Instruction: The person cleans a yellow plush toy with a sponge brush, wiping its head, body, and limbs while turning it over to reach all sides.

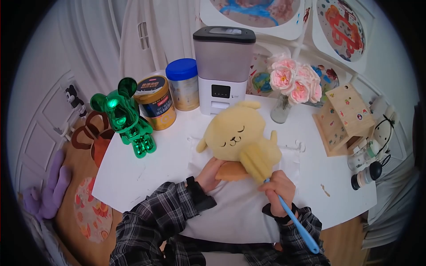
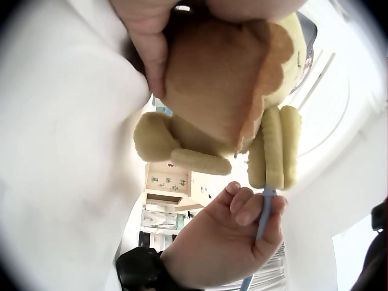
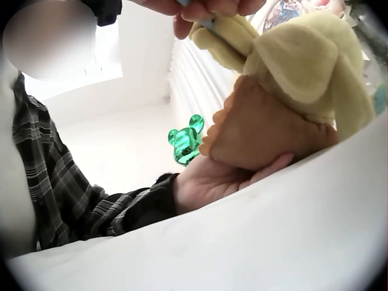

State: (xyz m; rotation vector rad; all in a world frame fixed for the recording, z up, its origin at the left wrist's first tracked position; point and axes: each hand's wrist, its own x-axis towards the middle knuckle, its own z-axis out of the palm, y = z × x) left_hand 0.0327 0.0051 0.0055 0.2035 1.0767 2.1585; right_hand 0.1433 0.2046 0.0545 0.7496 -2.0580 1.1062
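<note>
A yellow plush dog [image 1: 226, 126] with closed stitched eyes leans back over a white cloth on the table. My left hand [image 1: 208, 176] grips its lower left side by the orange scalloped part [image 1: 231, 172]; in the left wrist view the thumb [image 2: 154, 73] lies along that orange fabric. Curled round the blue handle [image 1: 301, 228] of a duster, my right hand [image 1: 281, 190] is at the dog's lower right. The duster's yellow padded head [image 1: 256, 165] overlaps the dog's front below its face. Seen from the left wrist, this head [image 2: 274, 148] has three long soft pads.
A shiny green bear figure [image 1: 123, 117], two tins, one a yellow tin [image 1: 162, 111], and a pet feeder [image 1: 223, 71] stand behind and left. Pink roses [image 1: 295, 82] in a glass vase and a wooden house [image 1: 344, 117] are at right, near several small bottles [image 1: 367, 175].
</note>
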